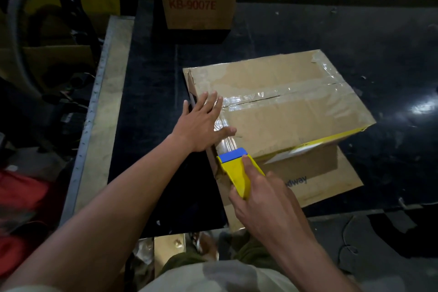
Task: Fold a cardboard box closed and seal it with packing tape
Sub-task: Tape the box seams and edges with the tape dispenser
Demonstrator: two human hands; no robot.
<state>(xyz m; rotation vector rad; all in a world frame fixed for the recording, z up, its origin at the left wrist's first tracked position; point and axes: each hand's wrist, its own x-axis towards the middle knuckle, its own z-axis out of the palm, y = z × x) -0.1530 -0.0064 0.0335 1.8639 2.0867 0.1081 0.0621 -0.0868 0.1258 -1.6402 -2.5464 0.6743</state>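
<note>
While left grip (pixel 201 125) lies flat on the box (pixel 291 114) edge, right grip (pixel 265 199) clasps dispenser (pixel 238 170).

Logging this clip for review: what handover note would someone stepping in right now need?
Left hand: flat, fingers straight, pressing the cardboard box top near its left edge.
Right hand: grips the yellow tape dispenser, blue end at the box's near left edge.
Box sits on the black table.
Done: flaps folded shut, clear tape along the centre seam.
Left: probably finish and cut the strip running from under the left hand to the dispenser.
</note>
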